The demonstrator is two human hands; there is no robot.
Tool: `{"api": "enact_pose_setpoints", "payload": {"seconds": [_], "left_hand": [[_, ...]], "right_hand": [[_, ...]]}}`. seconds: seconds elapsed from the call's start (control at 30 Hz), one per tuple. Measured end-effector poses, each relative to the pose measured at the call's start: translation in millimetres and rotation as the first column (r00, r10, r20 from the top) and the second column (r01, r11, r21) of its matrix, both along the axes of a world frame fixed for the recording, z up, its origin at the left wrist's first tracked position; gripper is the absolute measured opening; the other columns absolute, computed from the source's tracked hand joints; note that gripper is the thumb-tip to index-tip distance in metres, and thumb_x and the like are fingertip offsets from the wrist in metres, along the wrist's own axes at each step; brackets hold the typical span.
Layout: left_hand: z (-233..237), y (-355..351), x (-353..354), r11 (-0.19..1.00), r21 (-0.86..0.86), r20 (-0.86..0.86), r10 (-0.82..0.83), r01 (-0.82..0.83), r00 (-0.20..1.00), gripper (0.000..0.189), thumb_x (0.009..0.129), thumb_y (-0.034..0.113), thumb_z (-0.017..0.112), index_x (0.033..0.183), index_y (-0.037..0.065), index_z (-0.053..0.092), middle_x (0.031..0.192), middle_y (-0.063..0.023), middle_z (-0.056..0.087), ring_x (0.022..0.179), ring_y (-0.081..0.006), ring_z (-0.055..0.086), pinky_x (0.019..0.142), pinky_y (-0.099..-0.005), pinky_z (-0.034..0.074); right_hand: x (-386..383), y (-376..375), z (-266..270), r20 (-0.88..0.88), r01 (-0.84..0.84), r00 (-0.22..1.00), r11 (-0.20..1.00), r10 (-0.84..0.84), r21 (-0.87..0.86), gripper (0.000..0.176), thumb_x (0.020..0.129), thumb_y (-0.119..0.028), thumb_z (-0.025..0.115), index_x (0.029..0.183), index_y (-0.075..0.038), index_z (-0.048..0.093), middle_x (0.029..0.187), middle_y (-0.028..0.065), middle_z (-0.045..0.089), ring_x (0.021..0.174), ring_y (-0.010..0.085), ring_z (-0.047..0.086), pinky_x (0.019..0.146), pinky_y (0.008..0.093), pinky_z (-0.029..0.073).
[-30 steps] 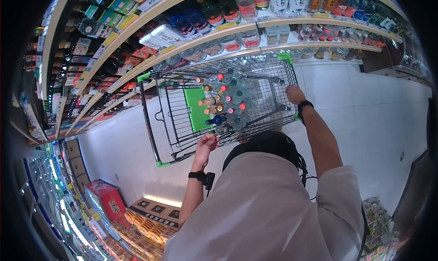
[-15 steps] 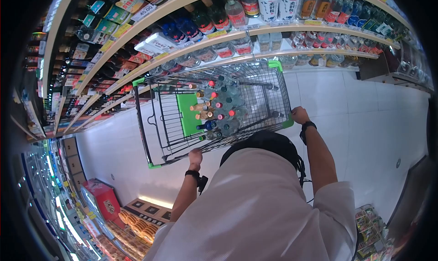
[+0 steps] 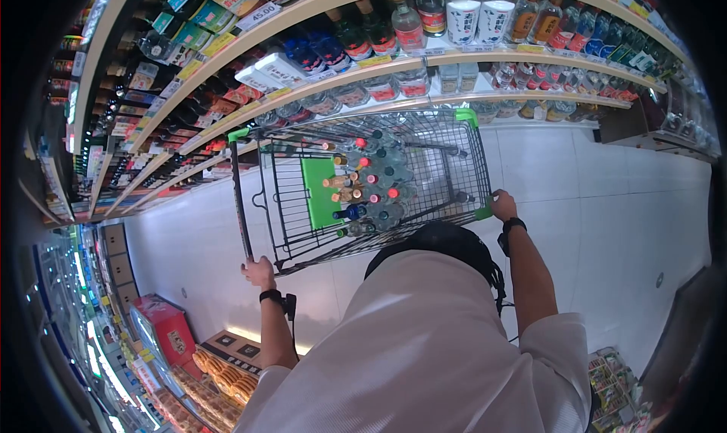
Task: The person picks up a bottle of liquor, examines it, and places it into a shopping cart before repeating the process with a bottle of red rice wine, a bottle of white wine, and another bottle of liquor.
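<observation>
A wire shopping cart (image 3: 447, 168) with green corners stands crosswise in front of me. Several bottles (image 3: 379, 179) with red, gold, blue and green caps are gathered inside it, beside a green panel (image 3: 322, 194). My left hand (image 3: 259, 272) is closed on the near end of the cart's handle bar (image 3: 241, 206). At the cart's other end, my right hand (image 3: 503, 205) is closed on its near green corner (image 3: 483, 213). Each wrist wears a black band.
Shelves of bottles (image 3: 409, 35) curve along the far side of the cart. A red cabinet (image 3: 170, 334) and a display of bread (image 3: 227, 376) stand at the lower left. A rack of packets (image 3: 612, 384) is at the lower right.
My left hand has moved left from the cart's near side onto the end of the handle bar. The cart appears slightly lower and farther right in view. My right hand stays at its corner.
</observation>
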State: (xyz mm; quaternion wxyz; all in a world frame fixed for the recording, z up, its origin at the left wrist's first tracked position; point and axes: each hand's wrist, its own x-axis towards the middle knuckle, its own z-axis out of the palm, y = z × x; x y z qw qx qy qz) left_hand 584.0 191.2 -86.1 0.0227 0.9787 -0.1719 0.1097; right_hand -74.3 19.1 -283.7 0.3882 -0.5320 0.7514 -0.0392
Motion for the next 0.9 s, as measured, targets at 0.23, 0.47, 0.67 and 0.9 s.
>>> {"api": "enact_pose_setpoints", "payload": {"seconds": [0.23, 0.47, 0.67, 0.9], "left_hand": [[-8.2, 16.0, 77.3, 0.968, 0.037, -0.347, -0.219, 0.246, 0.912, 0.033, 0.077, 0.021, 0.060, 0.105, 0.010, 0.072, 0.098, -0.0196, 0.072, 0.095, -0.0395, 0.068, 0.088, -0.0451, 0.053], [57.1, -10.1, 70.2, 0.924, 0.241, -0.411, -0.180, 0.297, 0.894, 0.034, 0.076, 0.035, 0.071, 0.100, 0.011, 0.073, 0.100, -0.0177, 0.072, 0.098, -0.0378, 0.068, 0.087, -0.0457, 0.054], [31.4, 2.4, 147.2, 0.912, 0.113, -0.436, -0.310, 0.393, 0.845, 0.032, 0.074, 0.033, 0.077, 0.093, 0.007, 0.074, 0.088, -0.0169, 0.073, 0.087, -0.0331, 0.072, 0.081, -0.0406, 0.057], [38.1, 17.6, 184.3, 0.888, -0.187, -0.660, -0.430, 0.420, 0.616, 0.023, 0.074, 0.023, 0.078, 0.085, 0.003, 0.076, 0.073, -0.0158, 0.073, 0.063, -0.0247, 0.072, 0.068, -0.0354, 0.058]], "right_hand": [[19.2, 31.0, 13.1, -0.094, 0.049, 0.994, 0.998, -0.054, -0.049, 0.037, 0.083, -0.031, 0.067, 0.111, -0.007, 0.067, 0.109, 0.0221, 0.069, 0.104, 0.0400, 0.065, 0.090, 0.0472, 0.052], [46.0, 34.1, 30.5, -0.157, -0.022, 0.987, 0.991, 0.043, 0.133, 0.049, 0.077, -0.036, 0.069, 0.113, -0.004, 0.067, 0.112, 0.0235, 0.068, 0.105, 0.0417, 0.064, 0.092, 0.0454, 0.052], [56.9, 45.7, -3.8, -0.014, 0.231, 0.972, 0.951, -0.233, 0.204, 0.058, 0.073, -0.027, 0.071, 0.124, -0.005, 0.058, 0.115, 0.0208, 0.067, 0.104, 0.0358, 0.065, 0.087, 0.0417, 0.054], [92.9, 58.9, 14.5, -0.010, 0.363, 0.926, 0.887, -0.376, 0.286, 0.065, 0.072, -0.019, 0.073, 0.130, -0.009, 0.045, 0.109, 0.0150, 0.065, 0.092, 0.0339, 0.065, 0.063, 0.0468, 0.059]]}}
